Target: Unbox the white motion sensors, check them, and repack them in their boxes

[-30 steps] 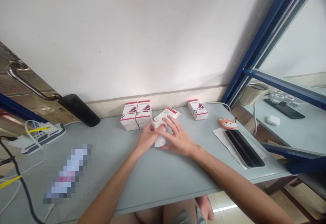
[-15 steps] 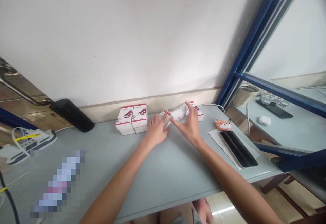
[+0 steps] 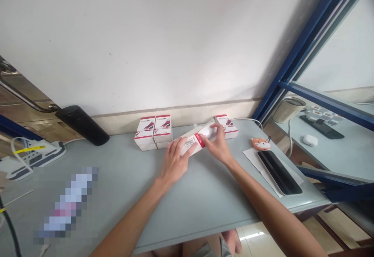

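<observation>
White boxes (image 3: 153,131) carry red edge bands and a dark-red diagonal swoosh across their faces. The long white carton (image 3: 196,142) has a red band with white lettering. The surface (image 3: 204,194) is a pale grey-blue. The fox-face keyring (image 3: 260,143) is orange and white, the sheet of paper (image 3: 250,155) plain white, the device (image 3: 279,172) glossy black, the cylinder (image 3: 82,125) matte black, and the window frame (image 3: 309,46) deep blue.

our kit today, lol | left hand (image 3: 175,162), right hand (image 3: 217,148): bare, slim fingers | left forearm (image 3: 128,218), right forearm (image 3: 271,210): bare, sleeveless as far as we can see | we're wearing: grey shorts (image 3: 210,250), bare knee (image 3: 230,241)
</observation>
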The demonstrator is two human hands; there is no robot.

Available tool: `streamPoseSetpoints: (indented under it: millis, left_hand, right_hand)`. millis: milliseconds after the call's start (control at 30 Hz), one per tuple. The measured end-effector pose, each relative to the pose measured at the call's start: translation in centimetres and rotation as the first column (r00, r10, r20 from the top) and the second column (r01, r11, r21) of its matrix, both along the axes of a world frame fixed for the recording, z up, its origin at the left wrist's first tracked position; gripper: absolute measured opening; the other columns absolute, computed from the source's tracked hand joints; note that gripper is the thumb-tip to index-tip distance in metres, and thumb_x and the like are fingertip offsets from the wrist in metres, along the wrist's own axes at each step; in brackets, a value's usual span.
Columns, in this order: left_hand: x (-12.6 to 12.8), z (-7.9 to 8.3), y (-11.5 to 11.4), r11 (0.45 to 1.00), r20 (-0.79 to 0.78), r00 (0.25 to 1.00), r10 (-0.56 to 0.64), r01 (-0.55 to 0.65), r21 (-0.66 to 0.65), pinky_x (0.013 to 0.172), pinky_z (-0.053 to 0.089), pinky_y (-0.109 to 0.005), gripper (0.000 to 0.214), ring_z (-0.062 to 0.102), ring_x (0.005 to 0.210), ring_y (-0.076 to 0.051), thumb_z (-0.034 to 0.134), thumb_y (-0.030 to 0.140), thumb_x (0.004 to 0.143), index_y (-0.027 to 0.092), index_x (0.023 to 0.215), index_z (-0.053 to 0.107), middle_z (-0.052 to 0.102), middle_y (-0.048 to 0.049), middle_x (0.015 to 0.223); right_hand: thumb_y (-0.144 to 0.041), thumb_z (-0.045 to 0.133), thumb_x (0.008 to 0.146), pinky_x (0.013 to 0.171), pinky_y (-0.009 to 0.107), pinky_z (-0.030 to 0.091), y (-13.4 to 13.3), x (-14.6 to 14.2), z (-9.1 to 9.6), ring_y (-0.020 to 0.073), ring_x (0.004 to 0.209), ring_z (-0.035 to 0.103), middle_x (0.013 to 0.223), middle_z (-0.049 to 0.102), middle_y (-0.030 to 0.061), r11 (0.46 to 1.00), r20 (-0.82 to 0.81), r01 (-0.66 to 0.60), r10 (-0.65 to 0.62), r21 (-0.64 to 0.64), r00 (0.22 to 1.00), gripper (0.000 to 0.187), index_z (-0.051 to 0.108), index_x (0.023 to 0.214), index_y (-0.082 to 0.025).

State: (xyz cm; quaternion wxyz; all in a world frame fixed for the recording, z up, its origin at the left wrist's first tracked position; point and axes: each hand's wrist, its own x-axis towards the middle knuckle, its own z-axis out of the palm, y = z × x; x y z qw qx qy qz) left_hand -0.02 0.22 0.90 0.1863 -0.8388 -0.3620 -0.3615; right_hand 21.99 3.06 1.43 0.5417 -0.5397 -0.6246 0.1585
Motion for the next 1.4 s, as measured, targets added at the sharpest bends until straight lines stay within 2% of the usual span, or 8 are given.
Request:
streamPoseSetpoints:
  millis: [133,367,467,567,767,967,1267,1400]
  left_hand:
    - [-0.8,-0.8,-0.1,1.000,0.015,1.000,0.010,-0.010,-0.027,0.109,0.050,-0.050,0.077,0.057,0.127,-0.032,0.061,-0.004,0.086,0.036,0.151,0.053,0.056,-0.0127,0.139]
    - [-0.7,-1.4,-0.7,0.994,0.152,0.988,0.030,-0.013,-0.106,0.106,0.053,-0.053,0.078,0.051,0.134,-0.035,0.066,0.001,0.088,0.040,0.153,0.049,0.035,-0.0147,0.156]
    - [-0.5,-1.6,-0.9,0.990,0.170,0.984,0.043,-0.019,-0.142,0.109,0.052,-0.056,0.081,0.049,0.136,-0.036,0.068,0.002,0.088,0.040,0.155,0.046,0.040,-0.0143,0.159]
    - [-0.4,-1.7,-0.8,0.986,0.208,0.977,0.040,-0.006,-0.165,0.111,0.050,-0.056,0.081,0.047,0.136,-0.035,0.069,0.003,0.088,0.038,0.156,0.042,0.048,-0.0136,0.154]
    - [0.2,-1.0,-0.8,0.996,0.372,0.928,0.029,0.003,-0.086,0.110,0.050,-0.057,0.081,0.054,0.134,-0.033,0.073,0.012,0.090,0.037,0.157,0.034,0.053,-0.0150,0.145]
    - [0.3,-1.1,-0.8,0.993,0.413,0.910,-0.035,0.077,-0.086,0.111,0.049,-0.058,0.076,0.055,0.136,-0.032,0.073,0.016,0.092,0.034,0.154,0.033,0.051,-0.0166,0.146]
    - [-0.4,-0.6,-1.0,0.956,0.507,0.857,-0.091,0.217,-0.196,0.110,0.052,-0.053,0.087,0.052,0.140,-0.034,0.080,0.035,0.088,0.030,0.157,0.026,0.041,-0.0203,0.148]
    - [-0.9,-0.6,-0.7,0.949,0.490,0.862,-0.129,0.251,-0.191,0.104,0.055,-0.052,0.079,0.058,0.135,-0.033,0.082,0.043,0.087,0.030,0.146,0.032,0.046,-0.0205,0.147]
  right_hand:
    - [-0.056,0.051,0.104,0.112,0.052,0.043,-1.3,-0.5,1.4,0.0307,0.128,0.054,0.132,0.063,0.0114,0.994,0.113,-0.107,0.109,-0.021,0.988,0.037,0.060,0.123,-0.026]
    - [-0.051,0.051,0.106,0.105,0.053,0.050,-2.8,-1.3,1.5,0.0292,0.118,0.065,0.133,0.070,0.0108,0.963,0.096,-0.256,0.264,-0.088,0.960,0.052,0.044,0.151,-0.028]
    - [-0.047,0.056,0.104,0.109,0.054,0.049,-3.2,-1.8,1.6,0.0302,0.120,0.064,0.135,0.069,0.0100,0.943,0.221,-0.328,0.331,-0.053,0.917,0.049,0.048,0.149,-0.029]
    - [-0.040,0.057,0.103,0.110,0.055,0.049,-3.6,-2.2,2.0,0.0311,0.126,0.061,0.141,0.065,0.0101,0.954,0.275,-0.298,0.281,0.022,0.920,0.047,0.048,0.149,-0.031]
    - [-0.042,0.067,0.098,0.112,0.059,0.050,-3.7,-3.2,1.9,0.0323,0.136,0.052,0.145,0.052,0.0154,0.984,0.073,-0.118,0.109,0.135,0.991,0.054,0.044,0.145,-0.027]
    - [-0.043,0.066,0.099,0.097,0.049,0.062,-4.0,-3.7,1.5,0.0251,0.116,0.066,0.132,0.062,0.0106,0.964,-0.164,-0.267,0.266,0.014,0.950,0.043,0.049,0.136,-0.028]
    - [-0.038,0.071,0.094,0.100,0.056,0.059,-4.3,-2.1,1.2,0.0317,0.123,0.068,0.139,0.065,0.0154,0.904,0.155,-0.382,0.357,0.192,0.921,0.050,0.043,0.134,-0.028]
    - [-0.044,0.059,0.101,0.098,0.054,0.058,-4.0,-1.3,1.8,0.0315,0.122,0.068,0.132,0.068,0.0151,0.873,0.132,-0.452,0.433,0.185,0.891,0.027,0.046,0.119,-0.028]
